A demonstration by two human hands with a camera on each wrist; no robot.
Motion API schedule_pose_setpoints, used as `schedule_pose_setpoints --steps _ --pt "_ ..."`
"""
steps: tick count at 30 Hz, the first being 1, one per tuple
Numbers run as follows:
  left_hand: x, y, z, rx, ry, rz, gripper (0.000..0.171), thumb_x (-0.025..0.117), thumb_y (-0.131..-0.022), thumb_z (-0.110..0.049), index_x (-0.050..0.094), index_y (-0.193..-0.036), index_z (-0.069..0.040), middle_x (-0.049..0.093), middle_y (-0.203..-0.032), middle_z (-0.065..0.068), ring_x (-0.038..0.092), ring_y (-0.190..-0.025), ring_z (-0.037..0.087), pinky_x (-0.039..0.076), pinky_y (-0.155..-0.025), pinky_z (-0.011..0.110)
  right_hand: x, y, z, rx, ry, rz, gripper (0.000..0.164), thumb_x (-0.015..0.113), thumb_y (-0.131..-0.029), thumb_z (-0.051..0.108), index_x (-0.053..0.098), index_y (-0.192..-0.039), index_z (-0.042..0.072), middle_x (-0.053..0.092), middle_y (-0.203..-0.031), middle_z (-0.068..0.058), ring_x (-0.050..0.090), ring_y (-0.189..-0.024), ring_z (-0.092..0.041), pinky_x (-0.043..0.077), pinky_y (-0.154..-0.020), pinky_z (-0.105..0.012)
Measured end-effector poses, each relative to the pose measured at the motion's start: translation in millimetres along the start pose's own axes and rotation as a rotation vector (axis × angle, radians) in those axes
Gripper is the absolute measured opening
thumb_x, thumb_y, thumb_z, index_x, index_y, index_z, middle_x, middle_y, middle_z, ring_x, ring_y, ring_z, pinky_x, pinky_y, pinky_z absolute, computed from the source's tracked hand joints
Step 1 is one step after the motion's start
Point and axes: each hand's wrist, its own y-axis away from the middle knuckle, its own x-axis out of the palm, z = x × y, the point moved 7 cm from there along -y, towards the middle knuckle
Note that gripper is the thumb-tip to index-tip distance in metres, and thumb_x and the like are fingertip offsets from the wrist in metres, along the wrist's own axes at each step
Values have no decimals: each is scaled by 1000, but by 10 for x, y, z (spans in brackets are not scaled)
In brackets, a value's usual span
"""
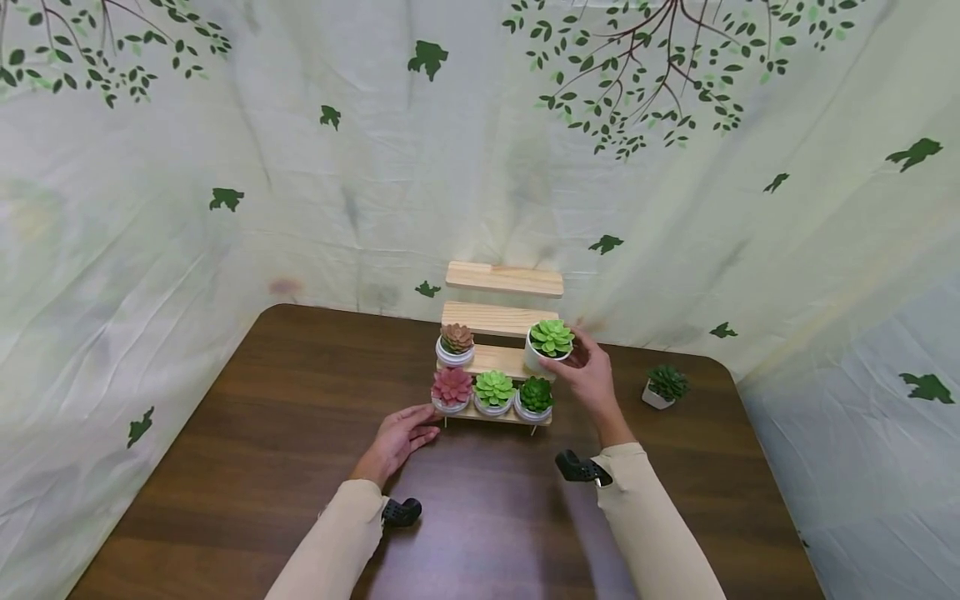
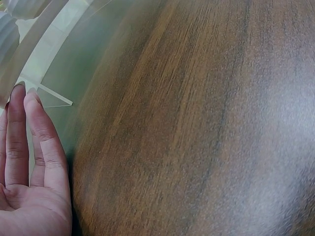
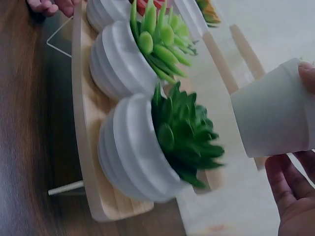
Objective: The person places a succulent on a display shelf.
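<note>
A tiered wooden plant stand (image 1: pixel 498 318) stands at the far side of the table. My right hand (image 1: pixel 590 377) grips a smooth white pot with a light green succulent (image 1: pixel 551 338), thumb on one side and fingers on the other, at the stand's right end. In the right wrist view the white pot (image 3: pixel 273 115) is tilted by the camera angle. My left hand (image 1: pixel 397 439) has nearly straight fingers, their tips at the left end of the lowest shelf. That shelf carries a pink succulent (image 1: pixel 452 387), a light green one (image 1: pixel 494 389) and a dark green one (image 1: pixel 536 395), all in ribbed white pots.
A brown succulent (image 1: pixel 456 340) in a white pot sits at the left of the second shelf. Right of the stand, a small dark green plant in a white pot (image 1: pixel 664 385) stands on the brown table (image 1: pixel 300 433). A leaf-printed curtain (image 1: pixel 360 167) hangs behind.
</note>
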Motion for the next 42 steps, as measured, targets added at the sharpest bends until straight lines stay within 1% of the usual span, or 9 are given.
schedule_pose_setpoints --steps 2,7,12,15,19,27,34,39,42 --pt "2 0 3 0 8 -2 15 56 -98 -12 70 -93 -14 71 -88 1 66 -74 13 56 -76 27 49 -46 -66 -6 -3 5 70 79 -78 4 45 -140 0 51 -136 -19 53 -121 -29 44 -101 -40" --pt "15 -15 17 -3 19 -5 14 56 -98 -11 70 -96 -11 71 -88 2 67 -73 14 56 -75 27 146 -50 -45 -6 7 25 71 80 -77 5 45 -139 0 53 -133 -18 55 -118 -29 46 -99 -39" --pt "-5 -9 6 -3 20 -17 15 56 -98 -9 70 -94 -12 71 -86 1 66 -72 14 56 -73 27 283 -86 -52 -21 14 72 68 80 -78 7 48 -138 2 55 -131 -18 57 -116 -29 50 -93 -33" --pt "-4 -9 2 -6 11 -12 18 54 -99 -9 70 -92 -14 70 -86 1 66 -72 14 56 -73 26 352 -99 -50 -28 38 79 69 81 -78 8 48 -138 3 56 -129 -18 58 -114 -29 51 -92 -34" --pt "-9 0 -7 2 8 -14 17 54 -99 -9 69 -93 -13 70 -86 1 66 -72 14 56 -74 27 443 -111 -46 -18 70 89 70 82 -77 11 48 -138 4 57 -128 -18 58 -114 -29 49 -96 -38" --pt "11 1 -8 10 24 9 18 55 -98 -10 70 -91 -15 71 -86 0 67 -73 14 56 -74 27 590 -124 -48 23 6 126 70 82 -78 13 48 -139 6 59 -127 -17 58 -115 -28 48 -97 -38" --pt "-1 -5 -11 0 22 3 18 55 -98 -10 70 -89 -16 71 -86 0 66 -72 14 56 -74 26 704 -138 -30 0 -15 145 70 81 -78 13 47 -139 4 57 -131 -18 56 -119 -29 47 -98 -39" --pt "6 -2 -15 1 15 27 15 55 -98 -10 69 -94 -14 71 -88 0 66 -74 13 56 -76 26 746 -136 -42 10 -12 132 68 81 -79 13 48 -138 4 59 -129 -15 59 -116 -26 51 -94 -36" --pt "7 2 -18 1 18 23 15 55 -98 -10 69 -94 -13 71 -88 0 66 -74 13 56 -76 26 748 -139 -47 9 -11 113 69 82 -78 12 48 -137 4 59 -129 -15 59 -116 -26 50 -94 -35"
